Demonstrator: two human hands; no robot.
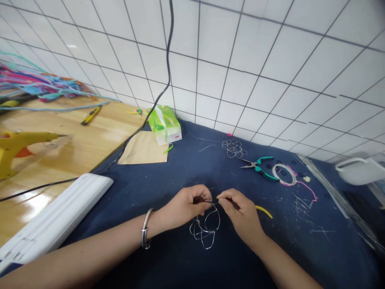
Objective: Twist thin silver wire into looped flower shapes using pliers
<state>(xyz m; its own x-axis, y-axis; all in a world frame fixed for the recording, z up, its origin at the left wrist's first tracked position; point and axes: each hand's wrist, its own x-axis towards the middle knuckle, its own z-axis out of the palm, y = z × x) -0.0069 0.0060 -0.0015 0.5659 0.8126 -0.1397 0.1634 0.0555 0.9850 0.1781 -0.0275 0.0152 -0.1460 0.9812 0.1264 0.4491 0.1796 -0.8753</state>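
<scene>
My left hand (pixel 192 202) is closed in a pinch on a looped wire shape (pixel 207 230), made of thin silvery wire bent into several petal-like loops that hang below the fingers. Just to its right, my right hand (pixel 240 210) is closed too, thumb and forefinger pinched together by the top edge of the wire. Whatever lies between those right fingertips is too small to make out. A yellow curved piece (pixel 264 211), perhaps a tool handle, shows behind the right hand on the dark blue cloth (pixel 144 188).
Teal-handled pliers (pixel 259 166), a second wire shape (pixel 233 148), a white ring spool (pixel 284 175) and wire scraps (pixel 302 206) lie beyond my right hand. Leftward are a power strip (pixel 60 212), glue gun (pixel 24 148), brown paper (pixel 141 150) and tissue pack (pixel 165 124). A black cable (pixel 168 60) hangs down.
</scene>
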